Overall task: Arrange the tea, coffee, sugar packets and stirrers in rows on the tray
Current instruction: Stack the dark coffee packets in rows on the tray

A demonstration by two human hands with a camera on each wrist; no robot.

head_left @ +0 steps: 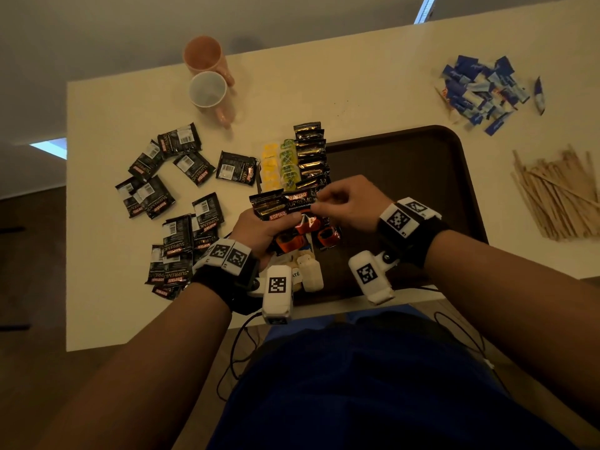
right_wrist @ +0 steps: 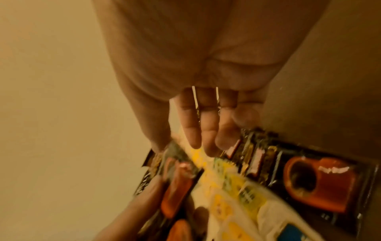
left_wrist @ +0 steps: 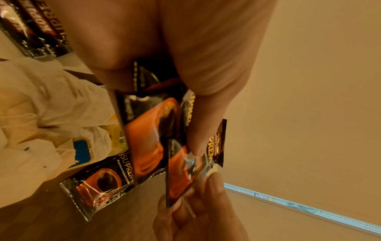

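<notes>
My left hand (head_left: 274,227) grips a fanned bunch of black-and-orange coffee sachets (head_left: 293,211) over the dark brown tray's (head_left: 422,164) near left corner. My right hand (head_left: 319,206) pinches the edge of the top sachet (left_wrist: 185,171) in that bunch. On the tray's left side lie rows of yellow and green tea packets (head_left: 279,164) and black-gold sachets (head_left: 310,151). One coffee sachet (left_wrist: 98,184) lies flat on the tray under my hands. Blue sugar packets (head_left: 483,92) are heaped at the far right, with wooden stirrers (head_left: 558,193) piled right of the tray.
Many loose coffee sachets (head_left: 168,196) are scattered over the table left of the tray. Two cups, one orange (head_left: 203,56) and one white (head_left: 207,90), lie at the far left. Small white containers (head_left: 308,271) sit at the tray's front edge, close to the table's near edge.
</notes>
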